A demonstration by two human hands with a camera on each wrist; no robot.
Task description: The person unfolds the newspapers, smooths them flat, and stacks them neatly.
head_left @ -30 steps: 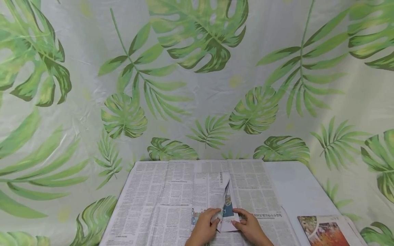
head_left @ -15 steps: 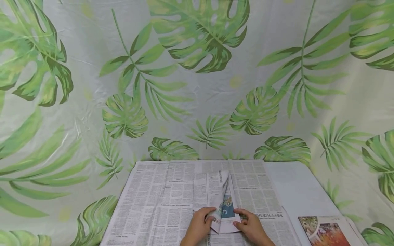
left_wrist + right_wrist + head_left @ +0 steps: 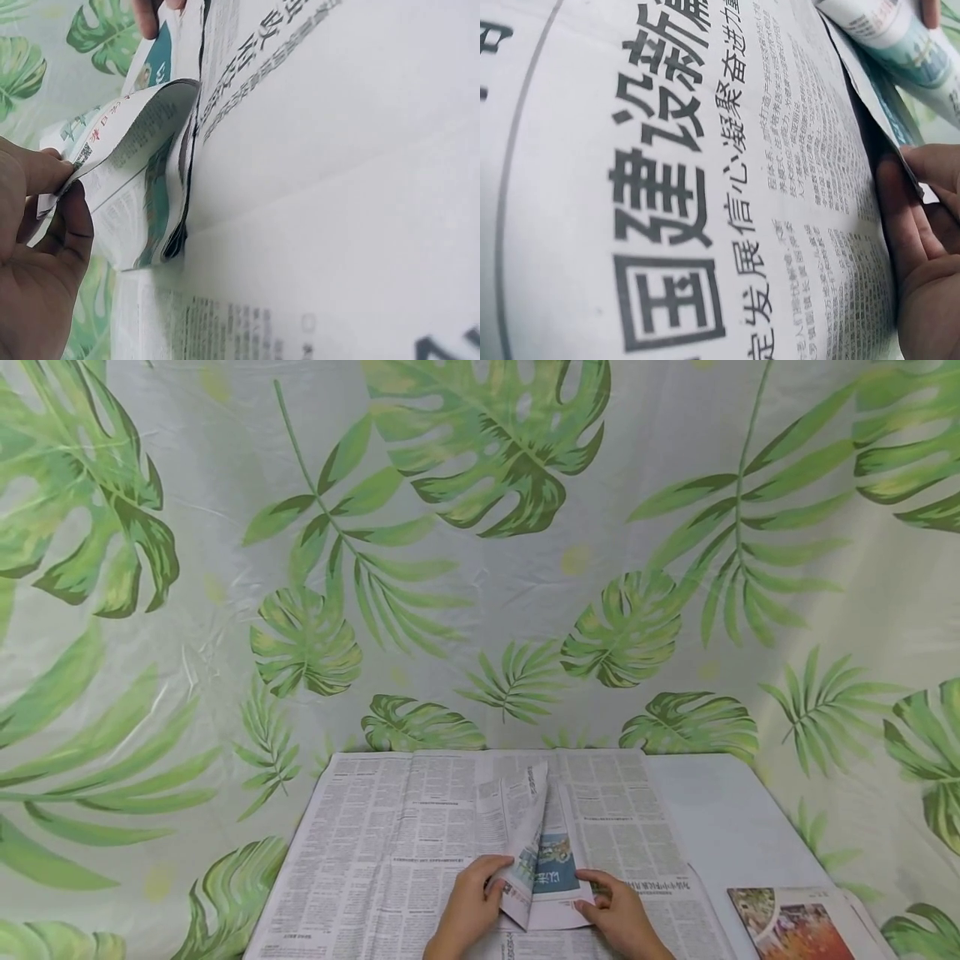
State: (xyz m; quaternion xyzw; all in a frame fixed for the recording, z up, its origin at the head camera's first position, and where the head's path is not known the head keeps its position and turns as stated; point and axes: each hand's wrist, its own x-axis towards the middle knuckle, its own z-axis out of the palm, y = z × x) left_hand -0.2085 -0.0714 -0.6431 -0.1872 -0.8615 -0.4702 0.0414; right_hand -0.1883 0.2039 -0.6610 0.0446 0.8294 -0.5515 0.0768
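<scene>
A folded newspaper [image 3: 555, 912] with a blue-green picture lies in front of me, its upper layer lifted into a curled flap [image 3: 527, 852]. In the head view my left hand [image 3: 468, 897] holds that flap's lower left edge. The left wrist view shows the thumb and fingers of the left hand [image 3: 41, 240] pinching the raised layer, which arches over the layers beneath. My right hand [image 3: 621, 912] is at the lower right edge of the folded newspaper. In the right wrist view, the right hand [image 3: 930, 247] pinches that edge between thumb and fingers, some fingers beneath it.
Spread newspaper sheets [image 3: 360, 860] cover most of the white table [image 3: 720, 810]. A printed booklet or magazine [image 3: 798, 927] with a red-orange picture lies at the right front. Behind the table hangs a leaf-patterned curtain [image 3: 510, 610].
My left hand has moved left, drawing the flap with it and baring more of the blue-green picture. The flap's tip has shifted up and left. The right hand has moved only slightly to the right.
</scene>
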